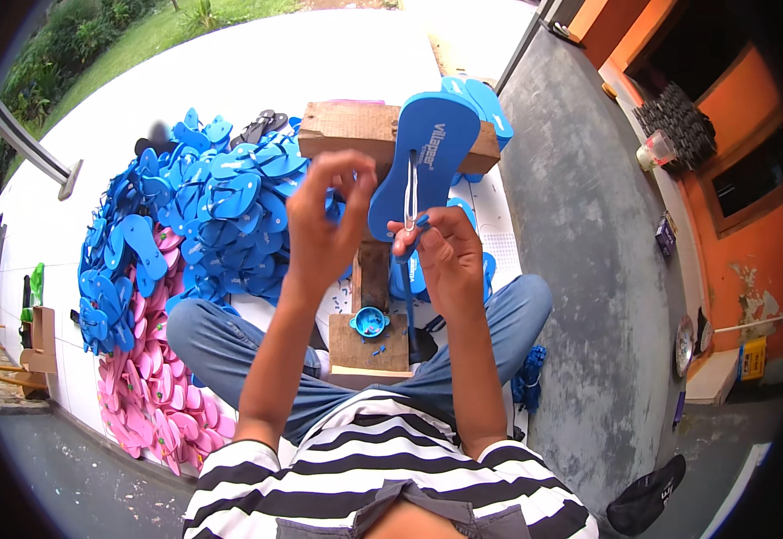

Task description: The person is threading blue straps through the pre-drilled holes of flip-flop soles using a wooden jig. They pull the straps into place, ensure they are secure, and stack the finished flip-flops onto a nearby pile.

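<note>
Beside the blue sole | left hand raised, fingers curled, narrowly parted | right hand (slightly lower) pinching blue strap

White tiled floor bears wooden stand; blue flip-flops heaped left of stand, pink flip-flops to its near left, apparently bundled blue straps right.

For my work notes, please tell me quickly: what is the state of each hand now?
Left hand: open, loosely curved, nothing visibly held.
Right hand: closed, holding a blue strap.
</note>
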A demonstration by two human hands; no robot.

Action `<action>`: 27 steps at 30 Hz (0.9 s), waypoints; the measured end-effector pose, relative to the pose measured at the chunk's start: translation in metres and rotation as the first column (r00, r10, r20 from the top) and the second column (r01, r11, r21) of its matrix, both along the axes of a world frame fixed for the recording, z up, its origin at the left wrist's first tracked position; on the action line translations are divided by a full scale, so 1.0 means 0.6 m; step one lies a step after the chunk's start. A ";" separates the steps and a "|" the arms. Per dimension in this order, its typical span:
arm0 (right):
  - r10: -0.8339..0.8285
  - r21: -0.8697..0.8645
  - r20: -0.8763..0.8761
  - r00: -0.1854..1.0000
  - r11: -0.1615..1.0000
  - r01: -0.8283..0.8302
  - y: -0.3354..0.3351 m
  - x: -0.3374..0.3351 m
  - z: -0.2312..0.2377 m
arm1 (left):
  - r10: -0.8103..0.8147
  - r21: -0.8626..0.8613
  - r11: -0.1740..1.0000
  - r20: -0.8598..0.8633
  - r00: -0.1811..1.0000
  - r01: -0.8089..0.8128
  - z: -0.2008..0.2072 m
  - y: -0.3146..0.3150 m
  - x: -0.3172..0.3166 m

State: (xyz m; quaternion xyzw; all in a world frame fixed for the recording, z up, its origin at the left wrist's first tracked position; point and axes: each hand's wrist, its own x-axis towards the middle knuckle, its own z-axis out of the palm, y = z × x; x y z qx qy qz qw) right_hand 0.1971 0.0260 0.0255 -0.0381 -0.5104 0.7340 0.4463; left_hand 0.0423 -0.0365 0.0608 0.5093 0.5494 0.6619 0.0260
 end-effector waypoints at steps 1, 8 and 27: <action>0.045 0.018 -0.009 0.999 0.999 -0.045 0.003 0.000 -0.002 | 0.113 0.025 0.994 -0.150 0.982 -0.110 0.022 0.011 -0.010; 0.087 -0.056 -0.059 0.994 0.994 -0.090 0.003 -0.004 0.001 | -0.034 -0.177 0.984 -0.275 0.961 -0.015 0.091 0.090 -0.043; 0.130 -0.172 0.087 0.988 0.978 -0.114 0.015 -0.011 -0.029 | -0.132 -0.225 0.972 -0.261 0.956 0.073 0.082 0.081 -0.052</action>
